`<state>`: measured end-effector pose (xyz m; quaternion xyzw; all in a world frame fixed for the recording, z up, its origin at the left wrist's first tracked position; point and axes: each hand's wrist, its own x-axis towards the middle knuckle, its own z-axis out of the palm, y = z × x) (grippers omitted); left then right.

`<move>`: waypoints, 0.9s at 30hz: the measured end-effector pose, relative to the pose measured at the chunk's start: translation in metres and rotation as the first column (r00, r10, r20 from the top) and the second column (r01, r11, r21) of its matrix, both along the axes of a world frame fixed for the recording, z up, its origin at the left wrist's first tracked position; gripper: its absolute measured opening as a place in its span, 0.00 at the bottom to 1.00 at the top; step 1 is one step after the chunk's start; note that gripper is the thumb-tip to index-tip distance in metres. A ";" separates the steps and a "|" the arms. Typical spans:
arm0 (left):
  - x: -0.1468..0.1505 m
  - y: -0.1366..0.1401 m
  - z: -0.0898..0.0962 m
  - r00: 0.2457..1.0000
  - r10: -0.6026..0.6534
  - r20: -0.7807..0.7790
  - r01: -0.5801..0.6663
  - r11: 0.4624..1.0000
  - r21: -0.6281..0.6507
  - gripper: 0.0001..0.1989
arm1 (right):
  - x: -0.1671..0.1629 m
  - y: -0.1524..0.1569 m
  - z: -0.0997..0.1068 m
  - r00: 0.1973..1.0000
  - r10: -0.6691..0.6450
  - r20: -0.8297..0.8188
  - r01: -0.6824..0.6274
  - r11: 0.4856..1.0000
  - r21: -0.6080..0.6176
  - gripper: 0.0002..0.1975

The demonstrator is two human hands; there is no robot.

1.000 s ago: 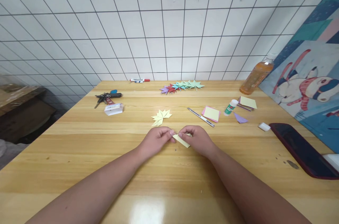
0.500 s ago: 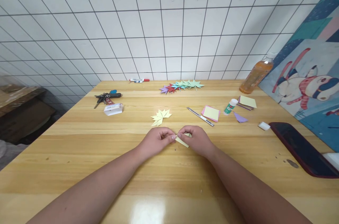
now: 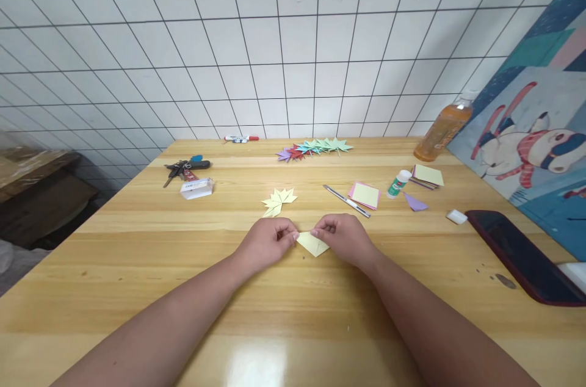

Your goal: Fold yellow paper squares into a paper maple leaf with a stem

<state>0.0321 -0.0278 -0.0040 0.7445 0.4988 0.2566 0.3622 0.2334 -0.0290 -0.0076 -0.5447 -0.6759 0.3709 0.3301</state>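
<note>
Table [image 3: 137,259]: left hand [image 3: 268,243], right hand [image 3: 347,240] pinching yellow paper [image 3: 312,245].

One camera, worn on the person's head, gives this single view, facing forward and tilted down over the table [image 3: 274,307]. It looks from above and behind both hands: the left arm [image 3: 183,311] enters at the lower left of the frame, the right arm [image 3: 421,311] at the lower right, and the left hand [image 3: 267,245] and right hand [image 3: 348,242] sit just below the middle, nearer than the wall [image 3: 259,42]. That wall fills the upper part, its lines splaying widely toward the upper left, while a painting [image 3: 517,124] slants along the right edge
</note>
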 end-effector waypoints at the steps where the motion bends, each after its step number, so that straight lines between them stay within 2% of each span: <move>1: 0.001 0.000 0.000 0.999 0.021 0.046 -0.020 1.000 -0.021 0.12 | 0.000 0.000 0.000 1.000 -0.011 -0.020 0.011 1.000 0.002 0.07; 4: 0.006 0.000 0.002 0.953 0.095 0.289 -0.043 0.983 -0.180 0.13 | -0.004 -0.002 0.002 0.992 -0.063 -0.112 0.065 0.998 0.010 0.08; 6: 0.010 -0.002 0.003 0.894 0.123 0.431 0.023 0.948 -0.318 0.18 | -0.010 -0.004 0.004 0.977 -0.102 -0.185 0.107 0.994 0.016 0.09; 8: 0.013 -0.004 0.002 0.865 0.125 0.485 0.083 0.919 -0.385 0.20 | -0.016 -0.006 0.007 0.961 -0.126 -0.247 0.134 0.991 0.016 0.10; 13: 0.018 -0.006 -0.002 0.851 0.156 0.502 0.039 0.934 -0.356 0.17 | -0.023 -0.008 0.007 0.931 -0.152 -0.332 0.153 0.988 -0.024 0.11; 17: 0.020 -0.006 -0.001 0.858 0.098 0.504 0.078 0.945 -0.317 0.16 | -0.025 -0.006 0.001 0.916 -0.149 -0.373 0.137 0.989 -0.059 0.11; 22: 0.022 -0.007 -0.001 0.905 0.131 0.405 -0.035 0.971 -0.235 0.16 | -0.029 -0.006 -0.003 0.902 -0.112 -0.418 0.082 0.993 -0.090 0.09; 24: 0.021 -0.007 -0.001 0.920 0.070 0.385 0.023 0.972 -0.233 0.16 | -0.028 -0.006 -0.002 0.898 -0.089 -0.430 0.054 0.994 -0.091 0.07; 27: 0.018 -0.010 -0.002 0.958 -0.038 0.285 0.101 0.972 -0.210 0.16 | -0.027 -0.008 0.002 0.900 -0.029 -0.435 -0.014 0.995 -0.095 0.10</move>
